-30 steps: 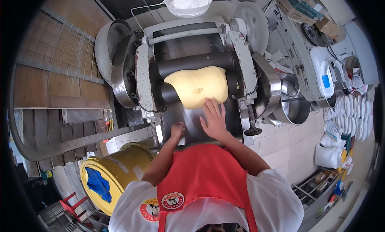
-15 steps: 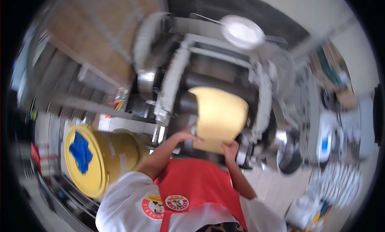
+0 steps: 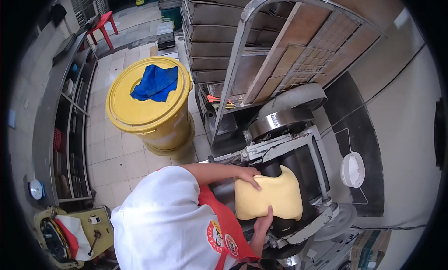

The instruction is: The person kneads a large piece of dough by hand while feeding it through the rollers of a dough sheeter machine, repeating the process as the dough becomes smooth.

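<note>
A thick, smooth, pale yellow slab of dough (image 3: pixel 270 194) lies over the dark rollers of a dough sheeter (image 3: pixel 320 163). My left hand (image 3: pixel 247 176) grips the dough's edge nearest the yellow barrel, its thumb on top. At the near lower edge, my right hand (image 3: pixel 264 219) holds the dough with the thumb on the upper face and the fingers curled underneath, mostly hidden. The dough's far end rests on the rollers, and one corner is bent up beside a roller.
A yellow barrel (image 3: pixel 135 118) with a blue cloth (image 3: pixel 156 83) on its lid stands left. Behind it is a metal rack (image 3: pixel 233 60) of trays. A white bowl (image 3: pixel 352 169) sits beyond the machine. A steel shelf unit (image 3: pixel 58 130) lines the left wall.
My view has swung left, bringing the barrel and rack toward the middle. Both hands still hold the dough, which now looks shorter and more bunched over the rollers.
</note>
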Demonstrator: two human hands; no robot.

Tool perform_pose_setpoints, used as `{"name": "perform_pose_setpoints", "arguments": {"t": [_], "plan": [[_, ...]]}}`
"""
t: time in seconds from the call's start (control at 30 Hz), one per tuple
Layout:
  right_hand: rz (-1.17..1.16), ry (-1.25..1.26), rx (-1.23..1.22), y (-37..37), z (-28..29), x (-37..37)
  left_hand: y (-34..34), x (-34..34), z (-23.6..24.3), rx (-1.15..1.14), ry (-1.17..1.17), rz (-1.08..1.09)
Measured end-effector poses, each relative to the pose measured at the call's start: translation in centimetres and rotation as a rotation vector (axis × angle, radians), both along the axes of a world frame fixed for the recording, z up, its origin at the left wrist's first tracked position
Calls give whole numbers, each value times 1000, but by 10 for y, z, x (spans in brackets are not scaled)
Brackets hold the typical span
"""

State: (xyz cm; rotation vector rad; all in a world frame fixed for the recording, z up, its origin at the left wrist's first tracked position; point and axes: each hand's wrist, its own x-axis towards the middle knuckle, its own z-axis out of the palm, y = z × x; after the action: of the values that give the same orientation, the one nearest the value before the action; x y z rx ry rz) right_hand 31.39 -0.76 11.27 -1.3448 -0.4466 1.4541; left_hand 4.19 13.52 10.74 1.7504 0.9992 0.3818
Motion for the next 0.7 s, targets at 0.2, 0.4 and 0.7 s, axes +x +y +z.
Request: {"name": "perform_pose_setpoints", "arguments": {"t": [0.2,0.4,0.7], "plan": [[-110,404,90,3,52,-21,-3,27,-3,-226,-120,92],[-298,-23,143,-4,64,14,-14,61,13,-798,-534,243],[-59,-1499,539,60,79,12,-14,53,20,-816,-473,717]]}}
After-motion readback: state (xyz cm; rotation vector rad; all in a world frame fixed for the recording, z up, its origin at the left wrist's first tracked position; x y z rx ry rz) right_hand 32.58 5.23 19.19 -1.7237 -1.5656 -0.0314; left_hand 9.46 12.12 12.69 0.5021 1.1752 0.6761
